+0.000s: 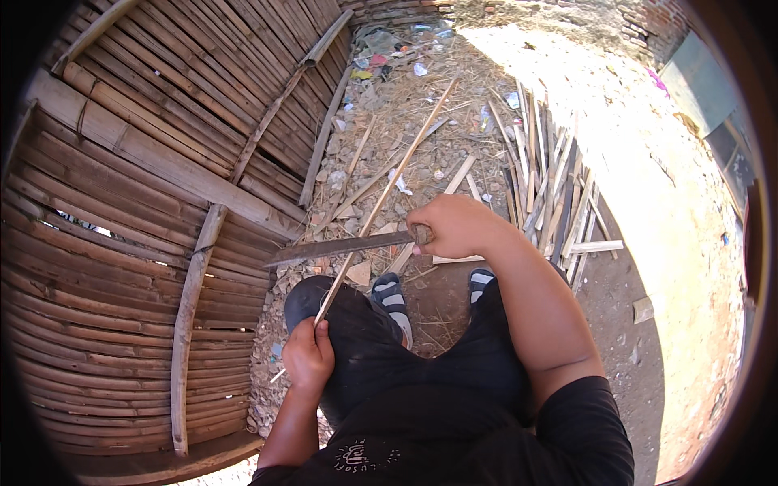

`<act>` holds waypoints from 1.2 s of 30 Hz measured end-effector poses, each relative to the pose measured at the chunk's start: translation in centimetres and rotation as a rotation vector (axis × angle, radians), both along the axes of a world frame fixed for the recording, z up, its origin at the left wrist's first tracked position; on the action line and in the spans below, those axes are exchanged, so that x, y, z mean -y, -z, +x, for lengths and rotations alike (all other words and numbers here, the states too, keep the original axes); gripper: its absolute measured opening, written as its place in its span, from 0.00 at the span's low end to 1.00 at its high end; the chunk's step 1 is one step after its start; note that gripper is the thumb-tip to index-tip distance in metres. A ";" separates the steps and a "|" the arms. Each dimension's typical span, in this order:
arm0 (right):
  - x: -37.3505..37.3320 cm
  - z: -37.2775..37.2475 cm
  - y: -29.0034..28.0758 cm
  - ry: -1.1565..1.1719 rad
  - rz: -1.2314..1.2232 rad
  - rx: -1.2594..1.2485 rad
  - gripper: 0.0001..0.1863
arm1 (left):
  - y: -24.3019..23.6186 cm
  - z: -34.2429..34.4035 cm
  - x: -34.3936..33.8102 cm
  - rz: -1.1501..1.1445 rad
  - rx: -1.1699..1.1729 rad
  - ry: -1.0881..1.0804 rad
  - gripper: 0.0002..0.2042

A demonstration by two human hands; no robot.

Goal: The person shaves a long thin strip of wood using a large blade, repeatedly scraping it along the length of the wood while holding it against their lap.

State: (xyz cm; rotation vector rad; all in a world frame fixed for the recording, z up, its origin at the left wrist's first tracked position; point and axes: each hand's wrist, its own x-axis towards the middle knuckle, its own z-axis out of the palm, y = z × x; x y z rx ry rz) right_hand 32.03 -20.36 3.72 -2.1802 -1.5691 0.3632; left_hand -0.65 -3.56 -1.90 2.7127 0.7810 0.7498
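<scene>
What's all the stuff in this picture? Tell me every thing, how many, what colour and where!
Knife: one, dark grey, across the stick
Stick: one, pale, slanting up from the left hand
Wood strips: many, pale to dark, piled right of centre
Rubble: countless, grey-brown, ground ahead
Litter: several bits, mixed colours, far ground
Bamboo wall: one, brown, left
Brick wall: one, reddish-brown, top right
Sandals: two, dark, on the feet
Trousers: one pair, black, legs
Shirt: one, black, bottom
Left hand: one, bare, gripping the stick
Right hand: one, bare, gripping the knife
</scene>
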 end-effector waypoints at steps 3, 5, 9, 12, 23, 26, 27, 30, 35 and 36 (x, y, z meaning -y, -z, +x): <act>1.9 4.1 0.9 0.262 0.095 -0.107 0.26 | -0.3 0.2 0.0 0.011 -0.023 -0.009 0.09; 2.9 5.7 0.6 0.399 0.130 -0.161 0.27 | -0.3 0.2 0.0 0.009 -0.018 -0.015 0.09; 3.3 5.3 0.2 0.395 0.102 -0.175 0.28 | 0.0 0.3 0.0 0.004 -0.014 0.012 0.08; 1.5 2.9 0.1 0.211 0.034 -0.111 0.25 | 0.3 0.1 0.0 0.000 -0.004 -0.009 0.08; 2.6 3.7 -0.1 0.149 0.056 -0.110 0.26 | 0.3 -0.2 -0.2 0.048 -0.022 0.001 0.08; 4.2 6.0 0.6 0.420 0.122 -0.132 0.28 | 0.4 0.1 -0.1 0.041 -0.020 -0.001 0.08; 4.1 5.8 0.2 0.401 0.105 -0.142 0.28 | 0.4 0.1 -0.1 0.035 -0.026 0.002 0.08; 3.3 4.2 -0.8 0.304 0.039 -0.144 0.27 | 0.4 0.1 -0.1 0.013 -0.019 -0.009 0.09; 0.5 0.0 -1.2 0.001 -0.110 -0.035 0.26 | 0.3 0.0 -0.2 0.013 -0.027 -0.013 0.09; 0.2 -0.6 -1.3 -0.028 -0.129 -0.029 0.26 | 0.3 0.0 -0.2 0.006 -0.018 -0.012 0.09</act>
